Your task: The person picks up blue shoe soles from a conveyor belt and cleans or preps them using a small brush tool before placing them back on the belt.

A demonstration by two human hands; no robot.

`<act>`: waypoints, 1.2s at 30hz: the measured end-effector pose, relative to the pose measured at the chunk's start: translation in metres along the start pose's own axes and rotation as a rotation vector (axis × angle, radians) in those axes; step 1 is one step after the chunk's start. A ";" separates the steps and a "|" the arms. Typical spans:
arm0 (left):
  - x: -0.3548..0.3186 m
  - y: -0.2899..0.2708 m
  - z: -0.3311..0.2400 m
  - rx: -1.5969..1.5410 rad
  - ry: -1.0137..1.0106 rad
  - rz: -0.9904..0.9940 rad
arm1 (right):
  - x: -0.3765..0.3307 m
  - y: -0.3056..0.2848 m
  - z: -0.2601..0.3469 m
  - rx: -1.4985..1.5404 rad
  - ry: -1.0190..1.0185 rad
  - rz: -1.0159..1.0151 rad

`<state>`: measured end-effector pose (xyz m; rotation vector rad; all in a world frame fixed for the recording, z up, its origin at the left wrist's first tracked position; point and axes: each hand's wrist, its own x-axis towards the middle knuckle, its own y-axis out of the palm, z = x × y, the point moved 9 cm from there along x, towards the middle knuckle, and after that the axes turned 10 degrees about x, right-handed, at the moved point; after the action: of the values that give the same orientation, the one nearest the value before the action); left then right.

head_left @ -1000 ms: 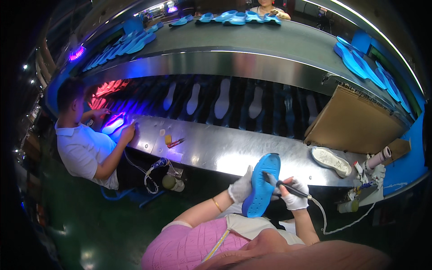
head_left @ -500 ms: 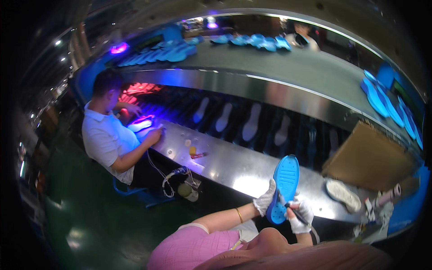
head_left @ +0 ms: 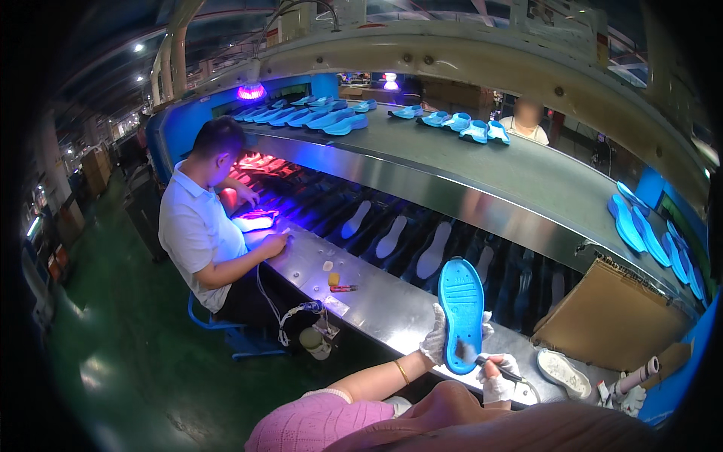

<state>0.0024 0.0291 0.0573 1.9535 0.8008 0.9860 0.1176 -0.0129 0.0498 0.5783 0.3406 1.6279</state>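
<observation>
Head view: left hand (head_left: 434, 339), grip closed round blue sole (head_left: 461, 301) by bench (head_left: 376, 297) near edge; right hand (head_left: 497, 381), grip closed on brush (head_left: 468, 352) against sole.

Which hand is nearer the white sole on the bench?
Right. The right hand, with the brush, is left of the white sole; the left hand, gripping the blue sole, is farther left.

Gloved hands (head_left: 434, 339) hold a blue sole (head_left: 461, 305) and a brush (head_left: 468, 352)

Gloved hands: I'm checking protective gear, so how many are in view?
2: the left hand grips the blue sole; the right hand holds the brush against its lower end. Others may be hidden.
</observation>
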 end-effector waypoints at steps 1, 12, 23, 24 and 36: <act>0.000 0.000 -0.002 -0.002 0.000 0.001 | 0.004 0.002 0.007 -0.028 -0.106 -0.009; 0.024 0.004 -0.023 0.209 0.076 0.117 | 0.003 0.012 0.012 0.011 -0.159 0.064; 0.044 -0.007 -0.001 0.726 -0.229 0.112 | 0.001 -0.015 0.008 -0.015 0.319 0.118; 0.045 -0.001 0.004 0.728 -0.269 0.079 | -0.001 -0.010 0.016 -0.184 0.221 0.114; 0.055 -0.032 0.018 1.030 -0.618 -0.218 | 0.003 -0.003 0.031 -0.560 0.063 0.201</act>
<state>0.0396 0.0818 0.0417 2.6957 1.2272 -0.2929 0.1365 -0.0129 0.0746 0.1362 -0.1377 1.8363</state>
